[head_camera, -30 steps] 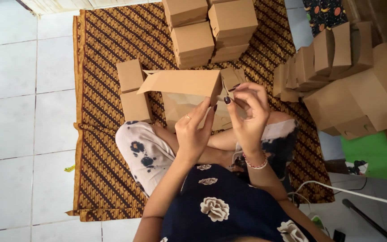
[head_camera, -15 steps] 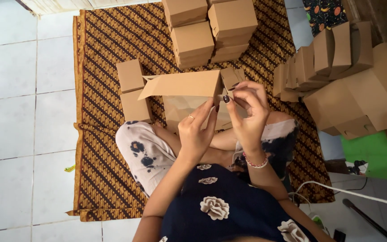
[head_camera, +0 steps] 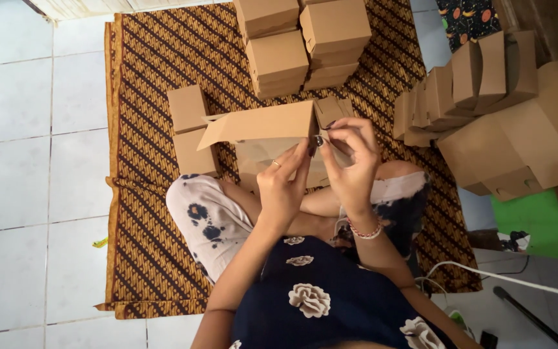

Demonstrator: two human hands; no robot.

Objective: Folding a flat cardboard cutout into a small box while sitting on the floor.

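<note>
I hold a half-folded brown cardboard box (head_camera: pixel 259 126) over my lap, its long panel pointing left and its end flaps open. My left hand (head_camera: pixel 283 184) grips the box's near wall from below, fingers up along the panel. My right hand (head_camera: pixel 350 158) pinches a small end flap (head_camera: pixel 330 110) at the box's right end. A bracelet sits on my right wrist. My legs are folded under the box on the patterned mat.
A brown patterned mat (head_camera: pixel 156 77) covers the white tile floor. Stacks of closed brown boxes (head_camera: pixel 305 39) stand ahead. Several folded flat boxes (head_camera: pixel 466 84) lean at the right. A white cable (head_camera: pixel 511 279) runs at lower right.
The box has shifted slightly left and down. My right fingers have moved along the end flap; my left hand stays on the panel.
</note>
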